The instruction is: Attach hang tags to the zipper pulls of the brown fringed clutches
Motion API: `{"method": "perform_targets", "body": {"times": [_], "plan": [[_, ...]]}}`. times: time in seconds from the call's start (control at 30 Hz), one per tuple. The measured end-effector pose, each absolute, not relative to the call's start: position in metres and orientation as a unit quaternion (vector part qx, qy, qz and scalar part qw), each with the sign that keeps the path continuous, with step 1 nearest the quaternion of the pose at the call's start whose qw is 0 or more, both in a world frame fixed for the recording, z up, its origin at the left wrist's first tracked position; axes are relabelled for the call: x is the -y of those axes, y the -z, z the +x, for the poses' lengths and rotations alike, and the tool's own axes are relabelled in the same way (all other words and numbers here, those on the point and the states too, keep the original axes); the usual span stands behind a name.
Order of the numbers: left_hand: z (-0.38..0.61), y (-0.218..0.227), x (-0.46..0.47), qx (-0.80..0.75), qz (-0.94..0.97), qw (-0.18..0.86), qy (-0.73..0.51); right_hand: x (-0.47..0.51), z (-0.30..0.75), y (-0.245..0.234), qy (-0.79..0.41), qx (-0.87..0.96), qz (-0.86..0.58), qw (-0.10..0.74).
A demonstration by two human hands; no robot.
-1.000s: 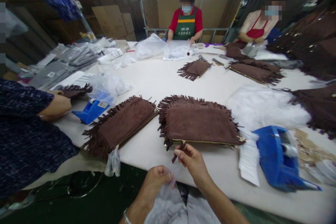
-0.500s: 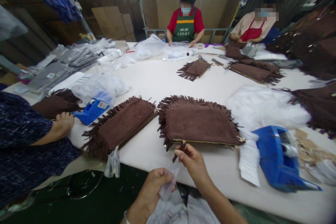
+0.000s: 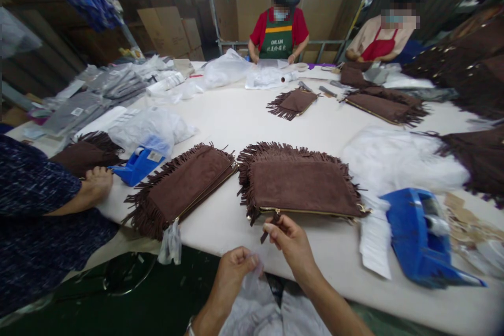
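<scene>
Film (image 3: 258,269), thin and see-through, is pinched between thumb and fingers by the left hand (image 3: 233,273), held just off the near edge of the desk (image 3: 224,115). Next to it, the dark pull (image 3: 265,236) is gripped in the fingertips of the right hand (image 3: 290,245), with its top end hung off the zip of a brown fringed bag (image 3: 303,184). That bag is laid flat right in front of the hands, zip side facing them. Just left, a second bag (image 3: 189,184) is set at a slant, with some whitish wrap (image 3: 170,244) hung from its zip and over the edge. Over on the right, a chunky blue dispenser (image 3: 415,236) is parked, white strips (image 3: 374,244) sandwiched between it and the first bag. On the left, a smaller blue dispenser (image 3: 139,166) is nearly touched by a co-worker's hand (image 3: 97,185). Further back, a little pouch (image 3: 295,102) is left lying flat, and clear plastic is being handled by a person in a green apron (image 3: 277,39). Cardboard boxes (image 3: 165,31) are stacked behind, kinda dim.
</scene>
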State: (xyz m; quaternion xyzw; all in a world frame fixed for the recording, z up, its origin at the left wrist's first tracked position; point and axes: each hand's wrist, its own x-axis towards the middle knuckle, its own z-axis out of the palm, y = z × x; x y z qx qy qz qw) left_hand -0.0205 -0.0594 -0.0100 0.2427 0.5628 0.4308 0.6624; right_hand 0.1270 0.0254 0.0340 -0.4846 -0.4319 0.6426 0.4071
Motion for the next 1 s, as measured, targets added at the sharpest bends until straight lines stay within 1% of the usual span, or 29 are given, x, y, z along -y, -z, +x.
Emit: {"method": "perform_targets", "body": {"times": [0.17,0.3,0.4,0.63,1.0], "plan": [[-0.019,0.012,0.059,-0.562,0.193,0.669,-0.447,-0.025,0.13,-0.033,-0.63,0.447,-0.495,0.398],[-0.018,0.011,0.059,-0.56,0.197,0.666,-0.451,-0.024,0.134,-0.032,-0.65,0.44,-0.488,0.382],[-0.017,0.01,0.058,-0.565,0.213,0.653,-0.457,-0.023,0.133,-0.032,-0.651,0.434,-0.486,0.388],[-0.016,0.008,0.058,-0.599,0.278,0.579,-0.478,-0.022,0.125,-0.034,-0.643,0.41,-0.491,0.42],[-0.014,-0.015,0.061,-0.702,0.414,0.426,-0.394,-0.018,0.12,-0.04,-0.638,0.381,-0.503,0.441]]}}
